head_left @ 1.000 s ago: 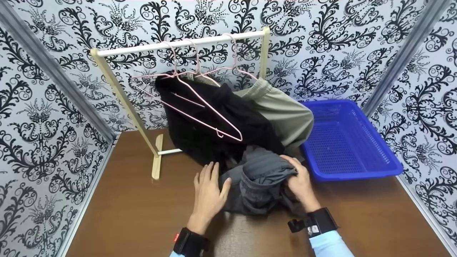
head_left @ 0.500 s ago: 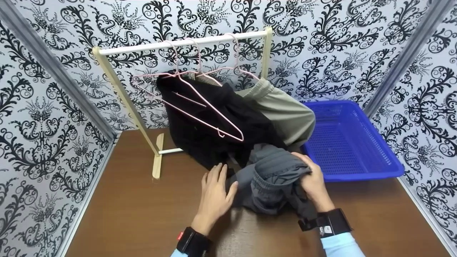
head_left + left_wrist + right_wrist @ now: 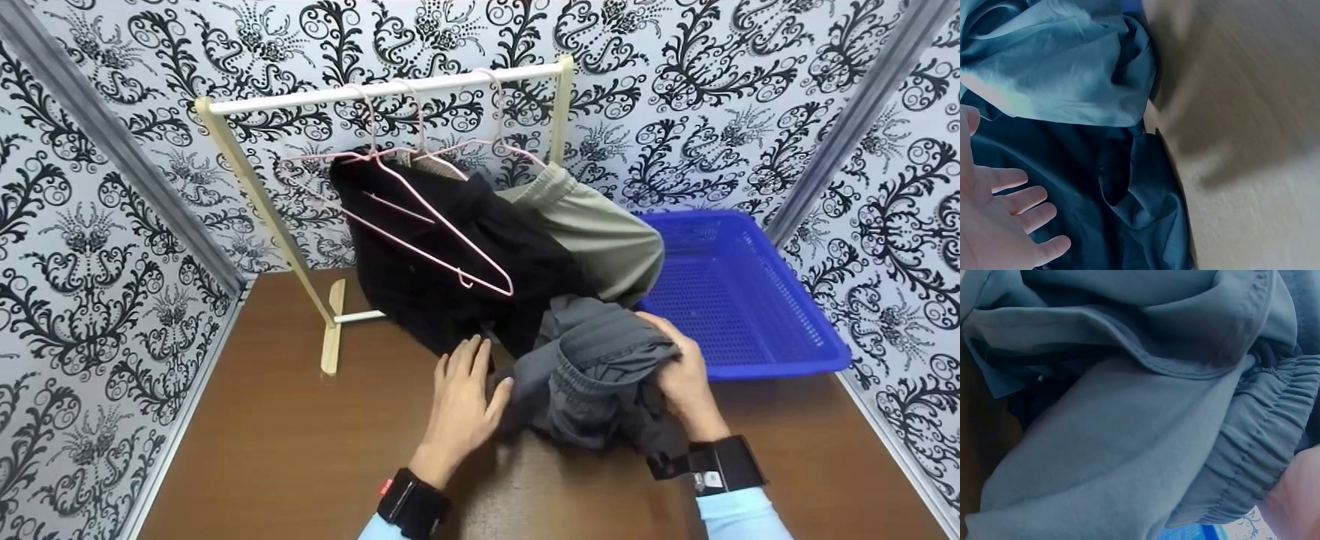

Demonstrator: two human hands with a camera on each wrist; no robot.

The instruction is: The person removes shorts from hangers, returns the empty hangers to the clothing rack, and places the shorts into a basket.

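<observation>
Bunched grey pants (image 3: 592, 375) with a gathered elastic waistband (image 3: 1258, 444) lie on the wooden table in front of the rack. My right hand (image 3: 686, 379) grips them at the waistband on their right side; its fingertips are hidden in the cloth. On the left of the pants is my left hand (image 3: 465, 397), palm down, its fingers extended and spread beside the cloth. The left wrist view has that left hand (image 3: 999, 219) with its fingers slightly bent and holding nothing, close over the dark folds (image 3: 1084, 185).
Behind the pants stands a small wooden rack (image 3: 262, 202) with pink hangers (image 3: 450, 225). A black garment (image 3: 450, 277) and beige pants (image 3: 600, 232) hang there. A blue plastic basket (image 3: 780, 367) is at the right, just beyond my right hand.
My right hand has moved right, pulling the grey pants along toward the basket side. My left hand has also shifted right, staying beside the cloth. The rack and basket keep their places.
</observation>
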